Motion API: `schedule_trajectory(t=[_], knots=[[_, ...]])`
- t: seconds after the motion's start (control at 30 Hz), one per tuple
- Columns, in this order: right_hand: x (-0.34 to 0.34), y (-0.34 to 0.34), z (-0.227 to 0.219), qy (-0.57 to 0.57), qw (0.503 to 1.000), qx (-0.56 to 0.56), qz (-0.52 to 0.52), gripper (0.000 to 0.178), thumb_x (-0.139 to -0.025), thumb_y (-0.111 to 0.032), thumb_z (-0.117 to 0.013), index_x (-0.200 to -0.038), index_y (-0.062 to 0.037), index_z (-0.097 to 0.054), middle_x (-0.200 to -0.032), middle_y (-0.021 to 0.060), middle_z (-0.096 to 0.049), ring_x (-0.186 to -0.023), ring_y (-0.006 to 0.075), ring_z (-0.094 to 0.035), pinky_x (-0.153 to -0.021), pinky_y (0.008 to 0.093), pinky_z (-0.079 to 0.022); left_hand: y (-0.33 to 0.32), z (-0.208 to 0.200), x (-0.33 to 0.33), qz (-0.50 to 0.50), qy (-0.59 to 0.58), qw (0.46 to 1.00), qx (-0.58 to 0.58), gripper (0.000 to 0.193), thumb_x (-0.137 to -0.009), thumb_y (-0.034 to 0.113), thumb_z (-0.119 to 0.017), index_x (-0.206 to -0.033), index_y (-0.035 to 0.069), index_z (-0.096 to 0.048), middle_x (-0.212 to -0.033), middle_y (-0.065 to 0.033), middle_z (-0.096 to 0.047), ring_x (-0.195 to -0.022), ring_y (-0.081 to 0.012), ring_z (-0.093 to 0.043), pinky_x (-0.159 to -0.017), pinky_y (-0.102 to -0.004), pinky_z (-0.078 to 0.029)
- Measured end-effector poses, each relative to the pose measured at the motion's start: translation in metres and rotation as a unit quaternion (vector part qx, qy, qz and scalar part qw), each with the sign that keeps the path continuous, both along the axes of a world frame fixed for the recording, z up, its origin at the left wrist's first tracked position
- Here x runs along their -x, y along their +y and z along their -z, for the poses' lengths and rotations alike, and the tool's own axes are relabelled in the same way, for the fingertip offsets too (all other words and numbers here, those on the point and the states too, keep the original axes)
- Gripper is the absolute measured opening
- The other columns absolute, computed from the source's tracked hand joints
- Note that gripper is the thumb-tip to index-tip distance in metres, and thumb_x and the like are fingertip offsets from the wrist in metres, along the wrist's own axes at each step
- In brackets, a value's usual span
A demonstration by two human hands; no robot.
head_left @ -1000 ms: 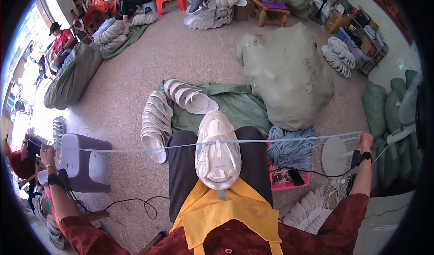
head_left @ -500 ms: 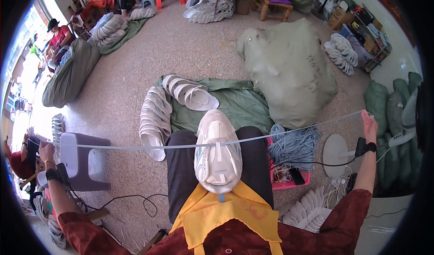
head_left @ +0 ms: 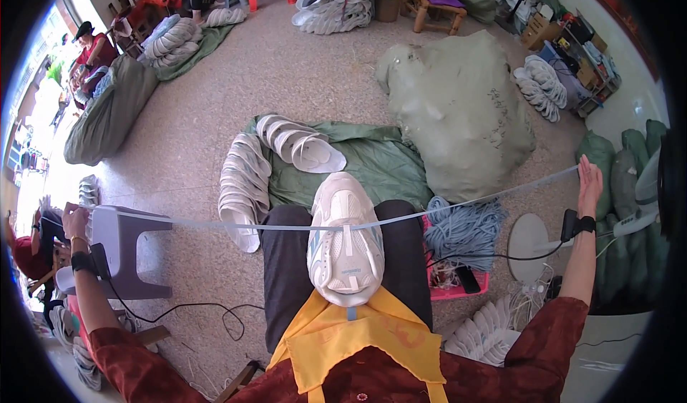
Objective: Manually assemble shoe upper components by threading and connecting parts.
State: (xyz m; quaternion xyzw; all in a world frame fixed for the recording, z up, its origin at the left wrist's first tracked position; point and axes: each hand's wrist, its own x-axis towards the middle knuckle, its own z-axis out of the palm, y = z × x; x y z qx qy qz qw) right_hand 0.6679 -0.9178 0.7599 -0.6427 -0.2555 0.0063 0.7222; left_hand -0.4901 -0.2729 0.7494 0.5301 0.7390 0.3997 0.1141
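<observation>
A white shoe upper (head_left: pixel 347 253) with mesh panels rests on my lap, its toe toward my body. A pale grey-blue shoelace (head_left: pixel 286 228) runs through the loop on its tongue and stretches out to both sides. At the far left my left hand (head_left: pixel 74 221) is closed on one end of the lace, above a grey plastic stool. My right hand (head_left: pixel 590 186), out at the far right, pinches the other end, its fingers pointing up. A yellow apron (head_left: pixel 358 342) lies under the heel side of the upper.
Stacked white uppers (head_left: pixel 243 185) lie on a green cloth (head_left: pixel 372 160) ahead. A large stuffed sack (head_left: pixel 458 110) stands behind. Beside my right knee, a pink basket (head_left: pixel 458 288) holds blue-grey laces (head_left: pixel 465 231). The grey stool (head_left: pixel 132 253) is at left; cables trail from both wrists.
Both hands have risen a little, the right one also shifting slightly outward. The lace's ends have gone up with them, while the shoe upper stays in place.
</observation>
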Motion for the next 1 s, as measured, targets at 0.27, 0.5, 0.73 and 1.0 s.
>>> schedule_trajectory(t=[0.27,0.5,0.73,1.0], knots=[[0.031,0.016,0.12,0.229,0.958,0.126,-0.116,0.021,-0.094,-0.019,-0.069,-0.106,-0.0025,-0.067,-0.11,0.0162,-0.074,-0.1,0.028,-0.072,-0.092,0.0411,-0.058,-0.026,0.039,0.023,0.339,0.242,0.896,0.154,0.007,-0.069,0.005,-0.074,-0.073,0.004,-0.069,-0.06,-0.0057,-0.064,-0.05,-0.0152,-0.064,-0.044,-0.0328,-0.05],[0.279,0.121,0.1,0.342,0.742,0.44,-0.373,0.027,-0.094,-0.027,-0.073,-0.1,-0.0007,-0.074,-0.094,0.0077,-0.076,-0.08,0.0113,-0.071,-0.075,0.0257,-0.06,-0.162,0.087,-0.232,0.392,-0.001,0.764,0.513,0.009,-0.073,0.006,-0.08,-0.074,0.003,-0.071,-0.069,-0.0047,-0.07,-0.061,-0.0124,-0.065,-0.056,-0.0273,-0.052],[0.387,0.185,0.076,0.269,0.736,0.362,-0.505,0.018,-0.099,-0.016,-0.067,-0.101,0.0016,-0.072,-0.098,0.007,-0.074,-0.082,0.0087,-0.068,-0.074,0.0238,-0.056,-0.225,0.085,-0.303,0.479,-0.168,0.657,0.558,0.007,-0.089,0.009,-0.071,-0.086,0.003,-0.068,-0.088,-0.0087,-0.076,-0.08,-0.0132,-0.069,-0.075,-0.025,-0.053],[0.412,0.223,0.084,0.036,0.837,0.33,-0.436,0.016,-0.1,-0.01,-0.066,-0.104,0.0041,-0.072,-0.099,0.0044,-0.073,-0.082,0.0067,-0.065,-0.076,0.024,-0.056,-0.27,0.065,-0.391,0.523,-0.358,0.622,0.459,0.011,-0.099,0.009,-0.066,-0.09,0.005,-0.061,-0.112,-0.0115,-0.074,-0.094,-0.0132,-0.069,-0.086,-0.0274,-0.054]])
